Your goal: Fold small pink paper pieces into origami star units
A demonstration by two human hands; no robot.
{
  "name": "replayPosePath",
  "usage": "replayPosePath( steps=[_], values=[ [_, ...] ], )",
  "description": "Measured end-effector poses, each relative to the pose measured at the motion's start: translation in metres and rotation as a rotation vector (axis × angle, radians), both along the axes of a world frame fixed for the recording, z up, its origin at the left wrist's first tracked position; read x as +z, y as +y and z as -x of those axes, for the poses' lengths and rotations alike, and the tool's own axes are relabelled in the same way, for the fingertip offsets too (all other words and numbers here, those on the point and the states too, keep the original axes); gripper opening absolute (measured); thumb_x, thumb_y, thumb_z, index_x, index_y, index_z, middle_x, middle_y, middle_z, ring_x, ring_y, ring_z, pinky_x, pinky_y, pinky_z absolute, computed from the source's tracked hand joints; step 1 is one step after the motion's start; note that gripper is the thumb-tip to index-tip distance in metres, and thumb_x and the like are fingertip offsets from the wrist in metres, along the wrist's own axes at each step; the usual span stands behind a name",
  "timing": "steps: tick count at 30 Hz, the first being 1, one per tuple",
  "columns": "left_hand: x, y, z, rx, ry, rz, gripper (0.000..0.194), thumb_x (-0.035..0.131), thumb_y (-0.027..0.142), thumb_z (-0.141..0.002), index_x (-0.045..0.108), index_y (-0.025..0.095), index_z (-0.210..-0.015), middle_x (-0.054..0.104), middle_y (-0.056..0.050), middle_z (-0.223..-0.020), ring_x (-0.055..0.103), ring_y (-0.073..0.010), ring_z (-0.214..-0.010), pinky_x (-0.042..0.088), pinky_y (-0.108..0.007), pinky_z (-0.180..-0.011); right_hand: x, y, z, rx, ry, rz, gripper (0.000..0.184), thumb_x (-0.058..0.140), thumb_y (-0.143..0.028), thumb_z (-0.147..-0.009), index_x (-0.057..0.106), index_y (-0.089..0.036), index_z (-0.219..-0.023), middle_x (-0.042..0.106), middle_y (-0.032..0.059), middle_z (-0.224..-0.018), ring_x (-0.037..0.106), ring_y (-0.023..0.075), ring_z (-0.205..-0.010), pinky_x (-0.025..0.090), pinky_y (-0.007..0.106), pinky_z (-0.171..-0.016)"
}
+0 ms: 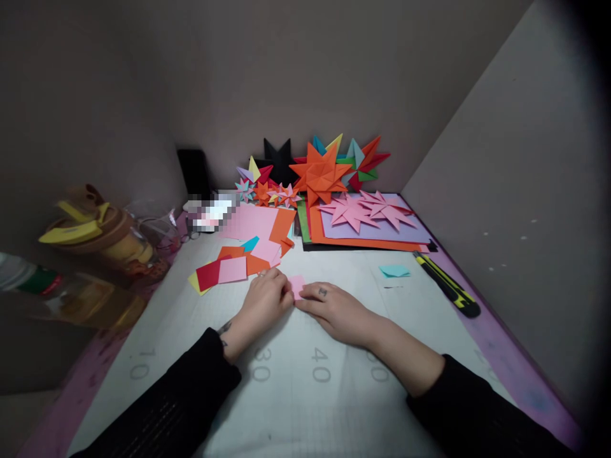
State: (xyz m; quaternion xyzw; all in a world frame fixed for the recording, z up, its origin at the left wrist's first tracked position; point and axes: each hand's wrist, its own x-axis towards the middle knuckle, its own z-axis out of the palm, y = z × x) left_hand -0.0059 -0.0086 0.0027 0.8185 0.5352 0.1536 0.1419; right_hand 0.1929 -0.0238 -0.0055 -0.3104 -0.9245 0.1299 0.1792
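Note:
A small pink paper piece lies on the white mat between my two hands. My left hand has its fingers curled and closed on the paper's left edge. From the other side, my right hand pinches the lower right of the same paper between thumb and fingers. Just left of my left hand are a pink paper square and a red paper square, with a yellow sheet showing under them. To the right of my right hand sits a folded light-blue paper piece.
Folded paper stars, among them an orange one and pink ones, stand or lie at the back near a stack of coloured sheets. A box cutter rests at right. Bottle, lidded cup and phone are left.

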Motion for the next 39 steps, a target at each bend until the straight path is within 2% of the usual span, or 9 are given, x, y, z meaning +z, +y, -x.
replayPosePath(
  steps=[14,21,26,29,39],
  values=[
    [0.002,-0.001,0.0,0.006,0.013,0.008,0.01,0.049,0.02,-0.081,0.058,0.018,-0.077,0.057,-0.005,-0.085,0.054,-0.0197,-0.082,0.04,-0.032,-0.072,0.006,-0.004,0.002,-0.015,-0.018,0.002,0.031,0.048,-0.017,-0.088,0.059,-0.022,-0.117,0.061,0.0105,-0.109,0.053,0.0227,-0.108,0.044,0.043,-0.093],
    [0.004,-0.001,0.002,-0.001,-0.006,0.019,0.011,0.05,0.021,-0.081,0.059,0.018,-0.076,0.058,-0.005,-0.084,0.054,-0.0196,-0.081,0.04,-0.032,-0.072,0.003,-0.002,-0.007,0.013,0.101,0.101,0.026,0.05,-0.015,-0.087,0.063,-0.02,-0.109,0.061,0.0094,-0.119,0.053,0.021,-0.115,0.042,0.042,-0.099],
    [0.005,-0.002,0.002,-0.008,-0.02,0.017,0.011,0.049,0.02,-0.081,0.059,0.017,-0.076,0.058,-0.005,-0.084,0.054,-0.019,-0.08,0.04,-0.032,-0.071,0.007,-0.002,-0.006,-0.001,0.121,0.184,0.029,0.05,-0.01,-0.084,0.058,-0.018,-0.11,0.063,0.0089,-0.116,0.051,0.0199,-0.118,0.039,0.042,-0.102],
    [0.005,-0.002,0.002,-0.009,-0.023,0.01,0.011,0.049,0.021,-0.081,0.059,0.018,-0.077,0.058,-0.005,-0.084,0.054,-0.0192,-0.08,0.04,-0.032,-0.072,0.008,-0.002,-0.005,0.009,0.103,0.159,0.037,0.049,-0.008,-0.083,0.055,-0.018,-0.118,0.062,0.0094,-0.117,0.051,0.0199,-0.117,0.04,0.042,-0.101],
    [0.003,-0.002,0.0,0.012,-0.008,0.02,0.011,0.049,0.02,-0.08,0.06,0.017,-0.077,0.058,-0.006,-0.084,0.054,-0.0201,-0.081,0.039,-0.032,-0.072,0.005,-0.004,0.0,-0.004,0.033,0.046,0.029,0.048,-0.016,-0.088,0.06,-0.021,-0.114,0.062,0.0096,-0.113,0.053,0.021,-0.109,0.043,0.04,-0.095]
  ],
)
